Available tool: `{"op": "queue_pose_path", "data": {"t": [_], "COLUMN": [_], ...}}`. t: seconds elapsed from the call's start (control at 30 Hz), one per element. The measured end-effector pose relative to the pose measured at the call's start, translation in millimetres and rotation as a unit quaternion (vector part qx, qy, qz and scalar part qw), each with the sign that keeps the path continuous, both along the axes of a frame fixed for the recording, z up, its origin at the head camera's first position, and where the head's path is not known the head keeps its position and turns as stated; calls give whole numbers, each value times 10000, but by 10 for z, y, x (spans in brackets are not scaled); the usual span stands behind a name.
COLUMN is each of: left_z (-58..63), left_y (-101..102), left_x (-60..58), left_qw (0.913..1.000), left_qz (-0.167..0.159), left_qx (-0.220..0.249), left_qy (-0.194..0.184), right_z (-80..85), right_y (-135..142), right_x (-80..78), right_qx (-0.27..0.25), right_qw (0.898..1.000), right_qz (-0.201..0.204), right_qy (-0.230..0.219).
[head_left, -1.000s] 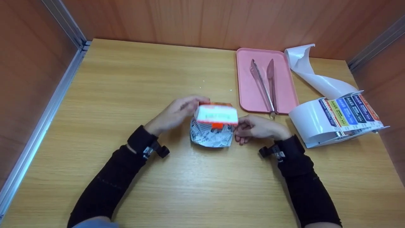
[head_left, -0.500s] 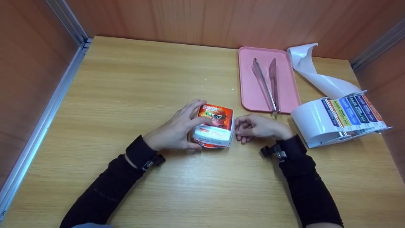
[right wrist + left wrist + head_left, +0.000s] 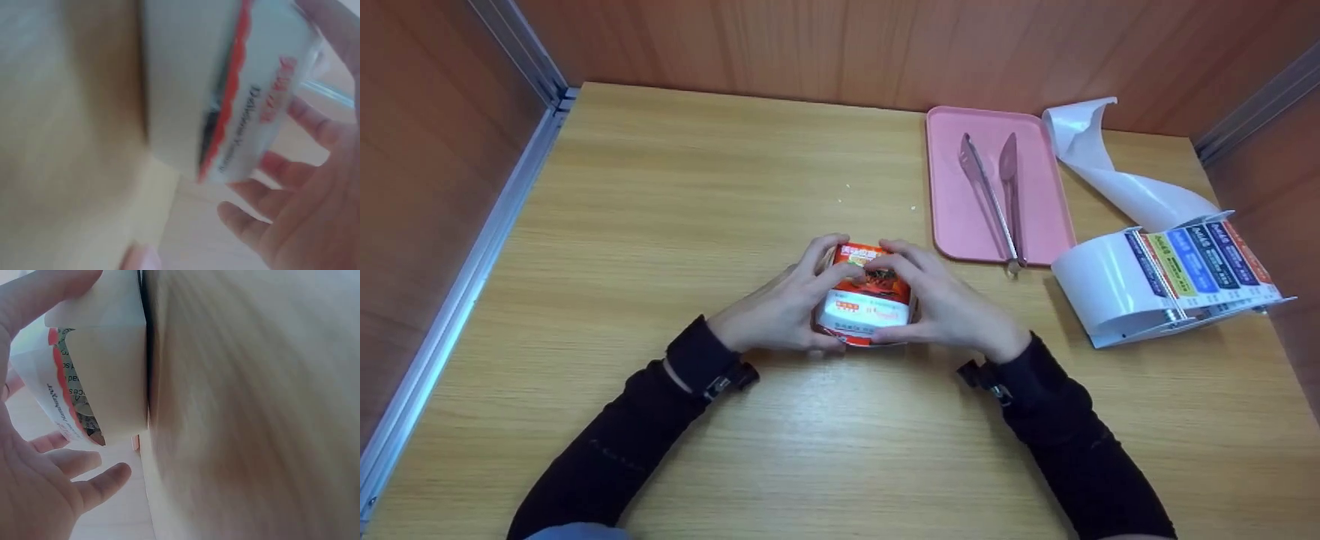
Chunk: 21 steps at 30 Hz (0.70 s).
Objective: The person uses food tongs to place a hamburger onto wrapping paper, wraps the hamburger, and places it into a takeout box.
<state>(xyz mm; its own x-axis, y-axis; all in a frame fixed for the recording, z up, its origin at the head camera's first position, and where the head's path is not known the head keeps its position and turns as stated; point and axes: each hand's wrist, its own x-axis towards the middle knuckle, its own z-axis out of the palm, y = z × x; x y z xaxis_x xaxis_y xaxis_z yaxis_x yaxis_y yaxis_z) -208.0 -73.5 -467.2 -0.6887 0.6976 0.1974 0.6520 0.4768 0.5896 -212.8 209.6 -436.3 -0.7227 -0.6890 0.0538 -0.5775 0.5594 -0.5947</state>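
Note:
A burger box [image 3: 870,309] with a red and white lid and a burger picture sits on the table, its lid down. My left hand [image 3: 784,311] grips its left side, thumb at the front and fingers over the lid and back edge. From the other side my right hand [image 3: 956,307] holds it the same way. Printed wrapping paper [image 3: 76,382] shows through the gap between lid and base in the left wrist view. In the right wrist view, a narrow dark gap runs under the lid's red scalloped edge [image 3: 232,84].
Behind and to the right lies a pink tray [image 3: 952,225] with metal tongs [image 3: 990,199] on it. A label dispenser [image 3: 1170,277] with coloured stickers stands at the right, a white backing strip [image 3: 1140,191] curling behind it. White crumbs dot the table [image 3: 697,187]. Wooden walls enclose it.
The lid has swung down over the paper-wrapped contents. My left hand has come over the lid. My right hand has moved from beside the box onto its right side.

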Motion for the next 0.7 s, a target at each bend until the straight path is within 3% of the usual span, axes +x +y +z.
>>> {"op": "queue_pose_path", "data": {"t": [0.23, 0.47, 0.7], "left_z": [2, -21, -12], "left_y": [-9, -26, -4], "left_x": [6, 2, 0], "left_qw": [9997, 9992, 9995], "left_qz": [-92, -120, -73], "left_qx": [209, 313, 199], "left_qy": [-61, 216, 219], "right_z": [-17, 19, 39], "right_y": [18, 26, 46], "right_x": [-7, -8, -2], "right_qx": [-496, -311, -359], "right_qw": [9979, 9982, 9984], "right_qz": [-47, 19, 70], "right_qy": [-407, -522, -433]}}
